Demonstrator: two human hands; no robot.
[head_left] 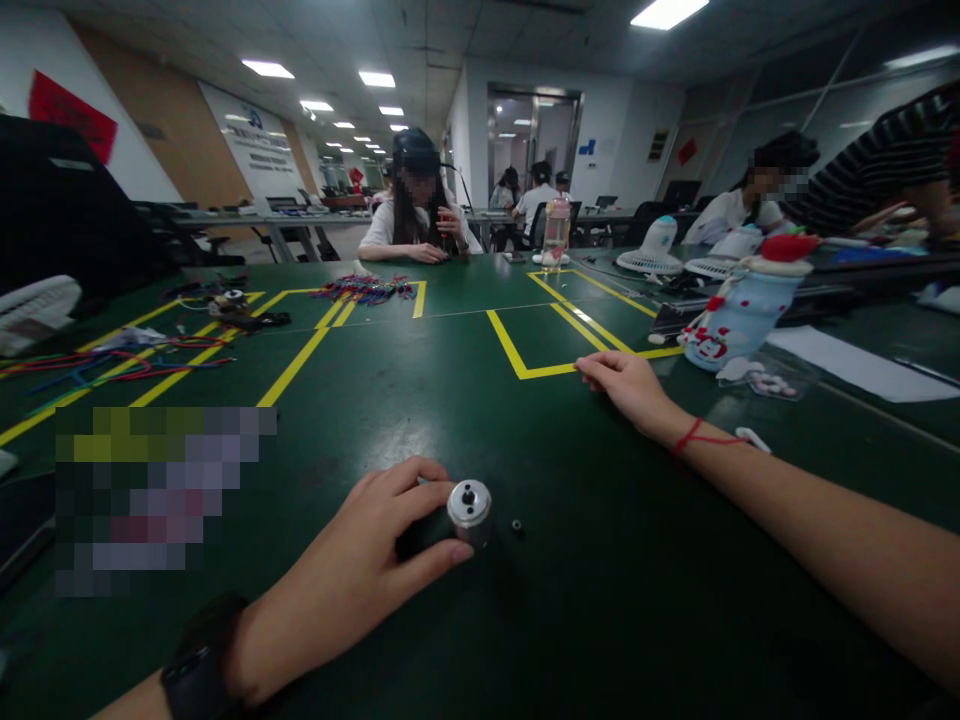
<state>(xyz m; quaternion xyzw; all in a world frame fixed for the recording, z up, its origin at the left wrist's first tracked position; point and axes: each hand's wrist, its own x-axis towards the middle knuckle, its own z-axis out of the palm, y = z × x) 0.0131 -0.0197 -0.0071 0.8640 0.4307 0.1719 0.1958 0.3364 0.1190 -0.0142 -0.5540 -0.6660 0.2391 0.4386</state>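
Green table (420,420) with yellow tape outlines; blue bottle (739,310) beyond the right hand (622,385), its fingertips together, contents unclear. Left hand (375,550), thumb and fingers parted, steadies an upright metal cylinder (470,515); small dark collar (517,526) just beside.

No legible words or numbers, blurred lettering on white wall panel (259,140), unreadable marks on red banner (73,115)

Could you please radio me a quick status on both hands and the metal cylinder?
Left hand: on metal cylinder, upright. Right hand: away, fingertips at yellow tape. Small dark part right beside cylinder.
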